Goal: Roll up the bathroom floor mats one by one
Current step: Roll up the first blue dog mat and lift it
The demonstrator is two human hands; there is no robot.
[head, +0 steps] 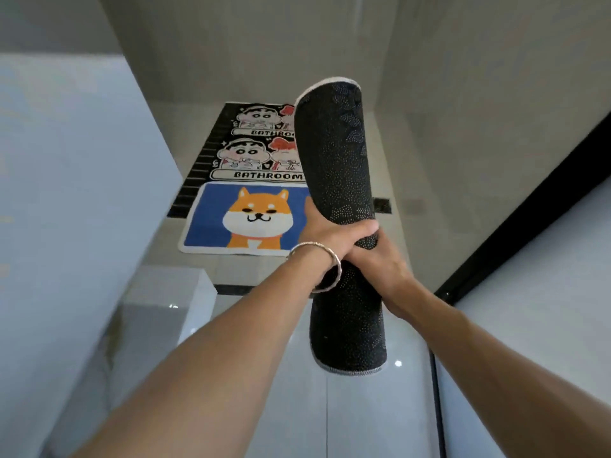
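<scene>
Rolled mat [340, 166]: wound into a tight tube, dark dotted backing outward, pale stitched edging at both ends; held clear of the floor, close to upright, top end tipped slightly toward 11 o'clock; just right of the view's centre.
Left hand [330, 234]: grips the tube's middle from its 9 o'clock side; thumb laid up along the tube's edge, fingers pressed together and curled across its front.
Right hand [380, 266]: wraps the tube from its 3 o'clock side, just under the left hand and touching it; fingertips hidden beneath the left hand, so cannot tell whether spread or together.
Bracelet [314, 243]: thin and silvery, around the left wrist, overlapping the tube's lower half.
Dog mat [211, 223]: blue with an orange-and-white dog, pale border, flat on the floor at 9 o'clock of the hands, right edge hidden behind the tube.
Cartoon mats [251, 160]: two black ones lettered BATHROOM, flat, one past the other toward 12 o'clock of the dog mat; nearer one tucked partly under it.
Floor drain [382, 205]: small dark rectangle, showing just at 3 o'clock of the tube.
Floor [363, 424]: glossy pale tile under the tube's lower end.
Black frame [529, 206]: slanting from 3 o'clock down toward the right forearm.
</scene>
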